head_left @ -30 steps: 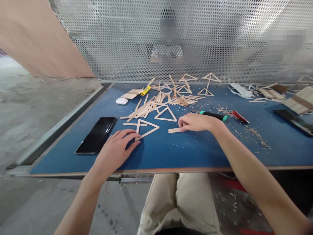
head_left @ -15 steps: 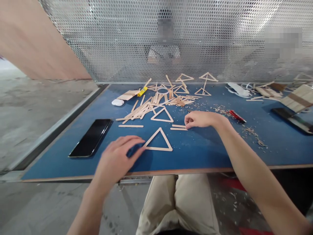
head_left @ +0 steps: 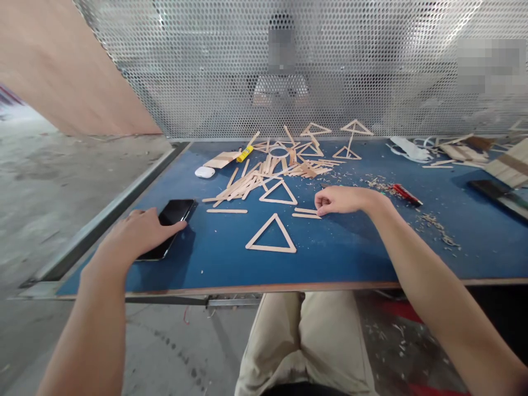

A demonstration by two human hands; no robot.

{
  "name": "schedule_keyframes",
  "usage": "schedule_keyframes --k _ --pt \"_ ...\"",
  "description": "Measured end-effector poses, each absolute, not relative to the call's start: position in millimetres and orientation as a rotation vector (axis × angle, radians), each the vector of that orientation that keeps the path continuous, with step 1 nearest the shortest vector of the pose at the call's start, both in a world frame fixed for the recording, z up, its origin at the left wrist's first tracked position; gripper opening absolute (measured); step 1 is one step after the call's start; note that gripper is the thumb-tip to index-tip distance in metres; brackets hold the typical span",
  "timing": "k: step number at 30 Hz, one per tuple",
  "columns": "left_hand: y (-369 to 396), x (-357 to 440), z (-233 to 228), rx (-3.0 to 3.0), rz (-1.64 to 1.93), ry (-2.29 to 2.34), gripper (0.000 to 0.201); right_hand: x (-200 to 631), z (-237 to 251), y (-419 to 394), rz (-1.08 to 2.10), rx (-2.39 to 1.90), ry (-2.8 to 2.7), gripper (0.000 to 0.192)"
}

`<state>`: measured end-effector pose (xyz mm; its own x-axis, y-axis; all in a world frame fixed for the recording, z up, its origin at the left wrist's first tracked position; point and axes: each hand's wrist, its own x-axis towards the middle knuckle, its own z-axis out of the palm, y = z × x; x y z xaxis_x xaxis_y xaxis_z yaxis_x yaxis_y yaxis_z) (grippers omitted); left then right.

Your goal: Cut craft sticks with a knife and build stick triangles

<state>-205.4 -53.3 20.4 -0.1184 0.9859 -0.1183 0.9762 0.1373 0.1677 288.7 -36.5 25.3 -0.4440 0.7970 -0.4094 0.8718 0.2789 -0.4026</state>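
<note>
Since half a second ago the left hand [head_left: 138, 234] has left the glued wooden stick triangle [head_left: 271, 237] and swung out to the left, where it now lies flat, fingers loose and spread, on the near end of the black smartphone [head_left: 169, 223]; it presses or rests on the phone rather than gripping it. That triangle lies alone on the blue bench [head_left: 355, 247], near the front edge, with neither hand touching it.

Curled into a loose fist, the right hand [head_left: 340, 199] sits with its fingertips down at the right ends of two loose flat wooden sticks [head_left: 306, 213] that lie side by side just beyond the triangle. Whether it pinches one of them cannot be told.

A second stick triangle [head_left: 278, 193] lies further back, in front of a scattered heap of wooden sticks [head_left: 264, 173]. Left of that heap, a single stick [head_left: 226, 210] lies flat on the bench, between the phone and the triangles. Towards the back stand a yellow glue tube [head_left: 245, 153] and a small white oval case [head_left: 205, 172]. A red-handled cutter [head_left: 405, 193] lies to the right among wood shavings [head_left: 433, 223]. Behind the bench rises a perforated metal screen [head_left: 206, 66].
</note>
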Motion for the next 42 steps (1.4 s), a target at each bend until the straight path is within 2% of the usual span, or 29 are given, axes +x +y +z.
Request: schedule_keyframes --k 4,8,11,14,17,18,19,21,24,28,34,37,38,42 --pt "-52.0 -199.7 24.9 1.886 -0.197 2.306 0.107 288.6 24.4 -36.4 -0.887 1.58 2.406 0.024" --pt "-59.3 -188.0 25.5 2.061 -0.005 2.265 0.11 285.2 24.8 -37.2 -0.869 1.571 2.42 0.02" --pt "-63.8 -177.9 25.0 2.167 0.248 2.204 0.104 279.7 25.9 -38.6 -0.829 1.56 2.442 0.026" --pt "-62.3 -167.9 29.7 1.977 0.7 2.074 0.08 274.5 27.4 -40.1 -0.799 1.559 2.448 0.032" --pt "-55.6 -155.9 41.8 1.291 1.129 1.715 0.035 272.0 28.3 -41.1 -0.797 1.557 2.455 0.033" --pt "-53.6 -150.6 46.5 1.032 1.187 1.529 0.024 271.8 28.4 -41.2 -0.789 1.559 2.46 0.033" --pt "-52.4 -144.2 50.8 0.826 1.199 1.323 0.023 271.7 28.4 -41.3 -0.779 1.562 2.462 0.034" --pt "-53.6 -128.3 56.7 0.564 1.212 0.995 0.034 271.9 28.3 -41.2 -0.769 1.567 2.461 0.034" --pt "-64.6 -97.9 55.5 0.385 1.332 0.854 0.047 272.4 27.7 -40.8 -0.773 1.553 2.462 0.035" --pt "-86.2 -58.4 41.7 0.503 1.47 0.688 0.05 272.6 27.1 -40.3 -0.761 1.56 2.467 0.035" --pt "-110.3 -27.7 21.7 0.734 1.352 0.676 0.069 272.8 25.2 -39.9 -0.758 1.563 2.484 0.038" --pt "-119.4 -22.4 12.5 0.804 1.245 0.731 0.053 274.1 22.3 -38.6 -0.739 1.56 2.516 0.039" --pt "-121.8 -21.6 9.7 0.832 1.22 0.706 0.054 274.7 21.2 -38.1 -0.747 1.559 2.523 0.04" --pt "-128.1 -21.1 1.1 0.953 1.082 0.553 0.078 276.9 17.5 -36.3 -0.788 1.558 2.527 0.042"
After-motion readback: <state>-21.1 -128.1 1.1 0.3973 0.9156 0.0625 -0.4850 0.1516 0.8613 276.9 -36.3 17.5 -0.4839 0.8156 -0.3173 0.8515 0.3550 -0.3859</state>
